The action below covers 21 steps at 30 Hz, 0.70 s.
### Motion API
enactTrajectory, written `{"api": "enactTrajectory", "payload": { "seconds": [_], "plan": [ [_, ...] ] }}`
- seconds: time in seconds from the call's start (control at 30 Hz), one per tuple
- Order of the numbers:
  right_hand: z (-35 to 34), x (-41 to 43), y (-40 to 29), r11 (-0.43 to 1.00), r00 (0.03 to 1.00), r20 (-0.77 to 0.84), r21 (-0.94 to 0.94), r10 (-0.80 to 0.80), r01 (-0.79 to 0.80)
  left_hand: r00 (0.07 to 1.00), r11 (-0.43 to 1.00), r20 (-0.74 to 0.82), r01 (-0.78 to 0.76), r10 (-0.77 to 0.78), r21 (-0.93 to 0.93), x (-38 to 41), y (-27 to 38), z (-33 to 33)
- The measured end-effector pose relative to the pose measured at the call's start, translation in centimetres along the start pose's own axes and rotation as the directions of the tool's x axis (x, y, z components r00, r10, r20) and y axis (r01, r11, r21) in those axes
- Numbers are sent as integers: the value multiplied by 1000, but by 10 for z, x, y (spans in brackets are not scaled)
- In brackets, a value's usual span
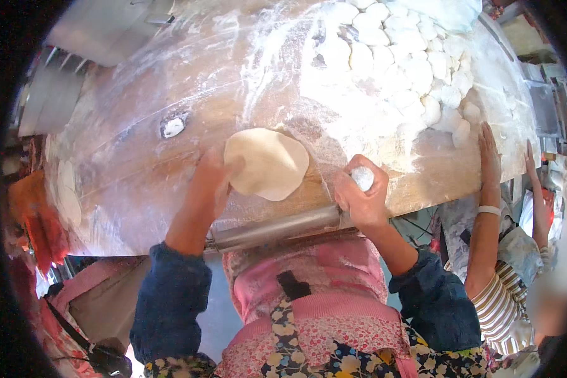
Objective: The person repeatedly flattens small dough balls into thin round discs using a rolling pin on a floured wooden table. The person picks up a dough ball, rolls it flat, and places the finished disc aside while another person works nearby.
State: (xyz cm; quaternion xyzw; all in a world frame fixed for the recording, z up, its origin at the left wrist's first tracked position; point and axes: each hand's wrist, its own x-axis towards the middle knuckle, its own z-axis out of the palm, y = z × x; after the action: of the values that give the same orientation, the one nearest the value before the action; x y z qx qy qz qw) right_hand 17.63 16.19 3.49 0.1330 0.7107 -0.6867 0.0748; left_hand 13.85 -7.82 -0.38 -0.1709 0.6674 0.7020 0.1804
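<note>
A flat round of pale dough (268, 165) is at the middle of the floury wooden work table (203, 113). My left hand (212, 184) is at its left edge, with fingers overlapping the dough; motion blurs them. To the right of the round, my right hand (365, 196) is closed in a fist around a white, rounded, floury piece (362, 178), whose top shows between thumb and fingers. What it is cannot be told. A metal rolling pin (283, 228) lies along the table's front edge, below both hands.
Many floured dough pieces (418, 73) spread over the back right, partly under a clear plastic sheet (453, 14). A small flour heap (174, 127) sits left of centre. Another person's hand (489, 146) rests at the table's right edge, with a second hand (529, 160) beyond.
</note>
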Motion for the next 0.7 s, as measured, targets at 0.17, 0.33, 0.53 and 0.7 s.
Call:
{"api": "enactTrajectory", "payload": {
  "seconds": [0.17, 0.33, 0.53, 0.7],
  "plan": [
    [41, 73, -19, 876, 901, 29, -226, -432, 427, 943, 736, 323, -163, -79, 656, -11, 33, -4],
    [62, 101, -34, 834, 851, 37, -181, -524, 521, 957, 590, 232, -292, 177, 753, 15, 45, 22],
    [3, 8, 12, 978, 980, 7, 61, -199, 198, 985, 853, 88, -172, 148, 492, 0, 23, -11],
    [6, -3, -2, 979, 980, -112, 101, -167, 178, 604, -94, 236, -256, 761, 962, -31, 27, -184]
  ]
}}
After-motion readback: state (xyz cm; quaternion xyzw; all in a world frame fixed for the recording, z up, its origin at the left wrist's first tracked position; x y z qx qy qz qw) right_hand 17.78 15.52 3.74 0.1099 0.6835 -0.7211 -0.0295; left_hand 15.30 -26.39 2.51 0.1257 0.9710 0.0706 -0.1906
